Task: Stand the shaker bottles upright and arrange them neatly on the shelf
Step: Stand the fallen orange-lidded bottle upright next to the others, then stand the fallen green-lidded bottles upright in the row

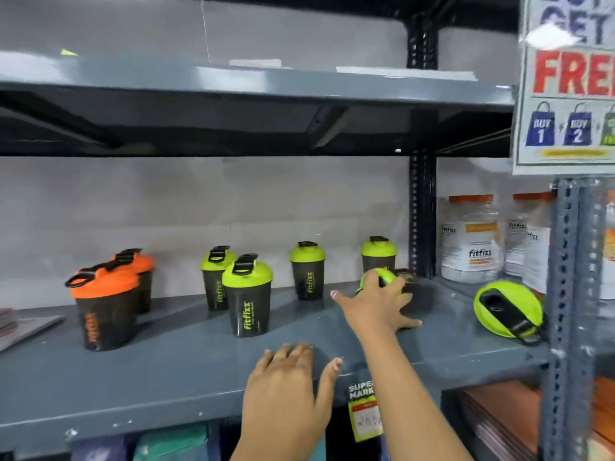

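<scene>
Meanwhile the right hand (379, 302) clasps a toppled green-lidded shaker (396, 284) near the shelf's (166, 371) back edge. Left hand (289, 384) rests flat, fingers spread, at the front edge.

6 shaker bottles (247, 296) upright on the shelf (186, 357); 2 green-lidded ones (507, 312) toppled.

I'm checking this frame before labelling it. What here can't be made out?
Head view only:
- Toppled green shaker: the right hand covers most of it, so the fingers' grip is unclear.
- Second toppled shaker: body hidden behind its own lid and the shelf post.
- Promo sign: cut off by the right and top edges.
- Price tag: handwriting blurred, partly behind the forearm.
</scene>
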Available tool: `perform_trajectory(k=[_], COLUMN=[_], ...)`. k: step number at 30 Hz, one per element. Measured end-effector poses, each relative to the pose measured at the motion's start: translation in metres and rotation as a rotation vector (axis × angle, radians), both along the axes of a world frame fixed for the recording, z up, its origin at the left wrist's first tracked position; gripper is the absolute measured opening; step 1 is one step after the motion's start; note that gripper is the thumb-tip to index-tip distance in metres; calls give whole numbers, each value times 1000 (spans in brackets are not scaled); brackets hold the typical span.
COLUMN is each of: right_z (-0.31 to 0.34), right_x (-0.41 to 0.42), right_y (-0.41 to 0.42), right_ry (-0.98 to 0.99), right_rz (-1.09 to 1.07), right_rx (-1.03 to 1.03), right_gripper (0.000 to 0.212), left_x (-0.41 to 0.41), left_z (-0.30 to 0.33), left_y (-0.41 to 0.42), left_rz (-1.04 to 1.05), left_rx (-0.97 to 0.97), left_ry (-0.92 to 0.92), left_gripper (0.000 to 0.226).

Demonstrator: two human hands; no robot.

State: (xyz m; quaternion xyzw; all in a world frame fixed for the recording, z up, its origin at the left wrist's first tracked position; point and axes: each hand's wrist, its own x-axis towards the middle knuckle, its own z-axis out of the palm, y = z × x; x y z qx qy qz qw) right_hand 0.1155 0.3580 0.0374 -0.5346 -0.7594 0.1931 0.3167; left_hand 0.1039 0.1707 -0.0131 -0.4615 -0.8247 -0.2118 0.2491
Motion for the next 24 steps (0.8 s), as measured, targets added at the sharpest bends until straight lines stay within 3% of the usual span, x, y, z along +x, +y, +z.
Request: perform_trajectory(k=[3,11,14,19,24], right_z=[9,14,39,101,145], right_x=[-3,44,70,82,47], right_y=[11,28,26,31,50], right_ry=[34,346,419,215,-98], right_rz=[-58,-99,-9,244,513], right_rx=[25,94,149,25,-223], right_gripper=[74,71,64,63,26], left_x=[-2,2,1,-2,-1], left_z=[-11,-24,-24,-21,-23], left_y=[8,8,8,10,12], left_rz=[15,37,48,65,74], left_rx=[46,60,62,78,71], left_ry=[25,61,83,74,91], left_gripper=[52,50,52,52,58])
